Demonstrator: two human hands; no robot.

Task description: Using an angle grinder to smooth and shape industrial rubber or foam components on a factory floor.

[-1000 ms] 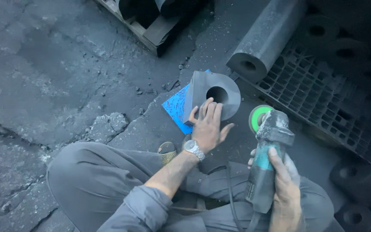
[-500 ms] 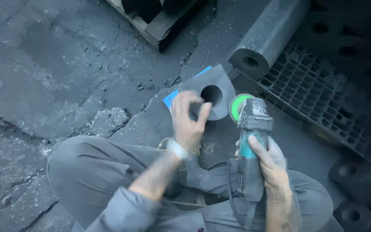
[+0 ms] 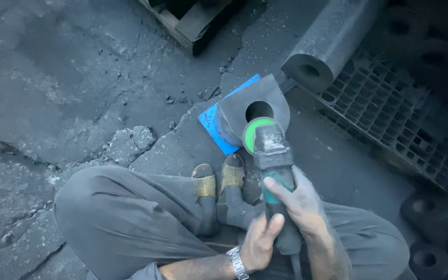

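An angle grinder (image 3: pixel 270 155) with a green disc (image 3: pixel 255 130) is held in both my hands. My right hand (image 3: pixel 299 202) wraps the teal body from the right. My left hand (image 3: pixel 259 241), with a wristwatch, grips the rear of the tool from below. The disc sits at the near edge of a dark grey metal block (image 3: pixel 252 106) with a round hole through it. The block rests on a blue sheet (image 3: pixel 212 122) on the cracked concrete floor. I sit cross-legged, my feet in yellow mesh sandals (image 3: pixel 219 179) just in front of the block.
A long dark bar with a bored hole (image 3: pixel 325 44) lies at the upper right on a black grid pallet (image 3: pixel 390 109). A wooden pallet (image 3: pixel 193 21) stands at the top. More dark holed blocks (image 3: pixel 431 212) lie at the right. Cracked concrete (image 3: pixel 79 103) spreads to the left.
My left hand has left the block and come back onto the rear of the grinder. The grinder has swung left, so its disc now meets the block's near edge.
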